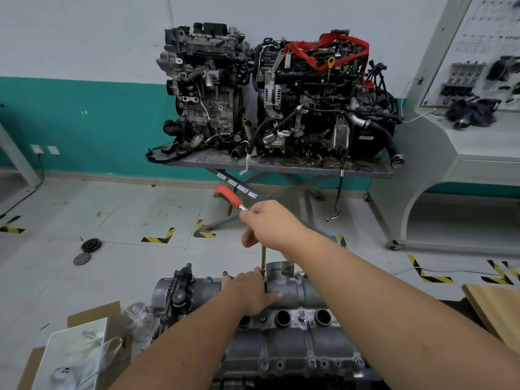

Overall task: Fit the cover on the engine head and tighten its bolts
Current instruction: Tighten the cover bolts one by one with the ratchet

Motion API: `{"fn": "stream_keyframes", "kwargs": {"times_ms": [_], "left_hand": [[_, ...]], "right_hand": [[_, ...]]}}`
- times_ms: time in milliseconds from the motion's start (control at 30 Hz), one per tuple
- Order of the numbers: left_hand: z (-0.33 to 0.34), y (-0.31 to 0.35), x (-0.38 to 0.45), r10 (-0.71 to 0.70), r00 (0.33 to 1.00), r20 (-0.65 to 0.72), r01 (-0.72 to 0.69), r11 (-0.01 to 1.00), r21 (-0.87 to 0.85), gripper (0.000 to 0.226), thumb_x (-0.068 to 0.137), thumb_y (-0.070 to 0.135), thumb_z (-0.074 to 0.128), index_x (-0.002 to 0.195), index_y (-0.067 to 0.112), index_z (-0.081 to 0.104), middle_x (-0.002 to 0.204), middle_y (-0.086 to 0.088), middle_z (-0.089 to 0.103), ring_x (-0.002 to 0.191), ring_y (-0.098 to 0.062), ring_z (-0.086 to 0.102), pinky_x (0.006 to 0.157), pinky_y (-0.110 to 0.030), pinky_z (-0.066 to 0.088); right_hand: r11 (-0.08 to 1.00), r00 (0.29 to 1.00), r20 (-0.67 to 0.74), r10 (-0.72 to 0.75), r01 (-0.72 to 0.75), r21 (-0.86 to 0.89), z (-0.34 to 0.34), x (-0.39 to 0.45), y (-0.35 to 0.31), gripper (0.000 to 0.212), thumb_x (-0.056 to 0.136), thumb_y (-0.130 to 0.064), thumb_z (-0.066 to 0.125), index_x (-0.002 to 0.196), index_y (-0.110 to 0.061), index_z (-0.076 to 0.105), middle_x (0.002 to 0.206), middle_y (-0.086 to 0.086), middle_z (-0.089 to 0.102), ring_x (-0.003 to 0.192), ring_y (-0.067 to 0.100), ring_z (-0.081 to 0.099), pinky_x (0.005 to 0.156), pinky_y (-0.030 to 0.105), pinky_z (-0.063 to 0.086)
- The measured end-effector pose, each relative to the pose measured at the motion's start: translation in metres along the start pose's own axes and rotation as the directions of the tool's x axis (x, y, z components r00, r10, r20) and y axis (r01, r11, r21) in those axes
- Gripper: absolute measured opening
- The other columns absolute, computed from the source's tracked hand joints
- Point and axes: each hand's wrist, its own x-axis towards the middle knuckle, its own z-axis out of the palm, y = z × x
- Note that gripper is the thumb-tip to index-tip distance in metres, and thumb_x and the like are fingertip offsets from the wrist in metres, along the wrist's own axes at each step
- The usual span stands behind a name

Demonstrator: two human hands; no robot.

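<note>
Cover (292,294) is seated on the engine head (289,350), low centre of view, long axis running left-right across you. What carries the head isn't visible, so no edge reference.

Your right hand (267,220) is closed around the ratchet (233,199) at the head end; the red grip sticks out up-left, away from you. The extension (263,257) drops near vertical from that hand onto the cover's far edge, mid-length. Socket tip is hidden behind your left hand, so I can't tell if it's fully on a bolt.

Left hand (250,292) lies on the cover, fingers curled loosely at the foot of the extension, thumb flat out to the right along the casting. Looks like steadying, not a hard grip.

My read: mid-tightening on a far-edge bolt. Key relation: keep the extension square to the bolt axis, handle sweeping parallel to the cover's top. Bolts (302,316) along the near rows are fitted; tightness unknown.
</note>
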Motion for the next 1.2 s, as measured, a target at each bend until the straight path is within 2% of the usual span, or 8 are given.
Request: {"fn": "stream_keyframes", "kwargs": {"times_ms": [133, 267, 400, 533, 700, 833, 1000, 1200], "left_hand": [[0.003, -0.001, 0.002, -0.001, 1.0, -0.014, 0.001, 1.0, -0.02, 0.083, 0.079, 0.085, 0.039, 0.13, 0.019, 0.046, 0.126, 0.0, 0.061, 0.117, -0.023, 0.055, 0.096, -0.05, 0.031], [0.001, 0.0, 0.001, -0.007, 1.0, 0.001, 0.008, 1.0, -0.03, 0.079, 0.078, 0.084, 0.043, 0.126, 0.021, 0.046, 0.123, 0.001, 0.062, 0.116, -0.022, 0.056, 0.093, -0.049, 0.03], [-0.005, 0.004, -0.002, -0.017, 0.999, 0.031, 0.018, 1.0, -0.014, 0.083, 0.082, 0.082, 0.042, 0.137, 0.02, 0.043, 0.134, -0.001, 0.059, 0.126, -0.023, 0.052, 0.106, -0.053, 0.028], [-0.003, 0.004, -0.005, 0.025, 0.999, -0.021, -0.028, 0.989, -0.147, 0.08, 0.085, 0.073, 0.054, 0.147, 0.023, 0.04, 0.149, -0.005, 0.047, 0.137, -0.029, 0.043, 0.116, -0.056, 0.027], [-0.004, 0.003, -0.006, 0.002, 1.0, -0.015, -0.003, 0.999, -0.039, 0.082, 0.084, 0.08, 0.044, 0.139, 0.019, 0.041, 0.133, -0.002, 0.06, 0.124, -0.026, 0.054, 0.103, -0.051, 0.033], [-0.004, 0.003, -0.005, -0.005, 1.0, 0.008, 0.005, 1.0, -0.019, 0.086, 0.082, 0.083, 0.041, 0.14, 0.02, 0.041, 0.134, -0.002, 0.059, 0.125, -0.027, 0.052, 0.102, -0.054, 0.03], [-0.004, 0.003, -0.004, -0.01, 1.0, 0.017, 0.01, 1.0, -0.014, 0.088, 0.082, 0.082, 0.042, 0.143, 0.018, 0.037, 0.137, -0.003, 0.057, 0.127, -0.026, 0.051, 0.101, -0.051, 0.032], [-0.004, 0.003, -0.005, -0.014, 1.0, 0.017, 0.014, 1.0, 0.004, 0.086, 0.083, 0.082, 0.041, 0.138, 0.016, 0.039, 0.137, -0.005, 0.057, 0.128, -0.026, 0.05, 0.101, -0.051, 0.032]], "right_hand": [[0.569, 0.991, 0.062, 0.119, -0.119, 0.813, 0.011, 0.001, 0.013, 0.02, 0.101, -0.013, 0.052, 0.084, -0.008, 0.061, 0.064, 0.004, 0.069, 0.069, 0.02, 0.069, 0.078, 0.028, 0.054], [0.359, 0.969, -0.163, 0.186, 0.088, 0.929, 0.016, 0.01, 0.037, 0.012, 0.1, -0.018, 0.055, 0.089, -0.015, 0.059, 0.08, 0.003, 0.074, 0.083, 0.016, 0.066, 0.08, 0.031, 0.05], [0.848, 0.827, -0.505, -0.247, 0.437, 0.3, 0.029, 0.002, 0.062, 0.024, 0.099, -0.043, 0.051, 0.113, -0.036, 0.069, 0.12, -0.013, 0.067, 0.111, -0.002, 0.06, 0.093, 0.019, 0.046], [0.457, 0.405, -0.269, -0.874, 0.496, -0.738, 0.024, 0.008, 0.07, 0.018, 0.092, -0.016, 0.064, 0.106, -0.013, 0.075, 0.12, 0.004, 0.069, 0.113, 0.025, 0.062, 0.09, 0.035, 0.048], [0.205, 0.551, 0.001, -0.835, 0.313, -0.927, 0.008, 0.005, 0.05, 0.012, 0.076, -0.007, 0.068, 0.084, -0.014, 0.065, 0.08, 0.002, 0.058, 0.073, 0.026, 0.052, 0.067, 0.037, 0.044], [0.246, 0.713, 0.021, -0.701, 0.269, -0.931, 0.005, -0.001, 0.04, 0.047, 0.097, -0.052, 0.03, 0.102, -0.017, 0.061, 0.092, 0.001, 0.058, 0.08, 0.026, 0.052, 0.067, 0.037, 0.037], [0.234, 0.8, 0.098, -0.592, 0.286, -0.929, 0.0, -0.003, 0.028, 0.049, 0.103, -0.05, 0.019, 0.117, -0.02, 0.055, 0.102, 0.001, 0.058, 0.089, 0.026, 0.056, 0.07, 0.037, 0.034], [0.95, 0.984, -0.124, -0.125, 0.083, -0.302, 0.001, 0.007, 0.007, 0.034, 0.104, -0.034, 0.04, 0.092, -0.01, 0.061, 0.075, 0.006, 0.069, 0.07, 0.029, 0.067, 0.058, 0.032, 0.046]]}}
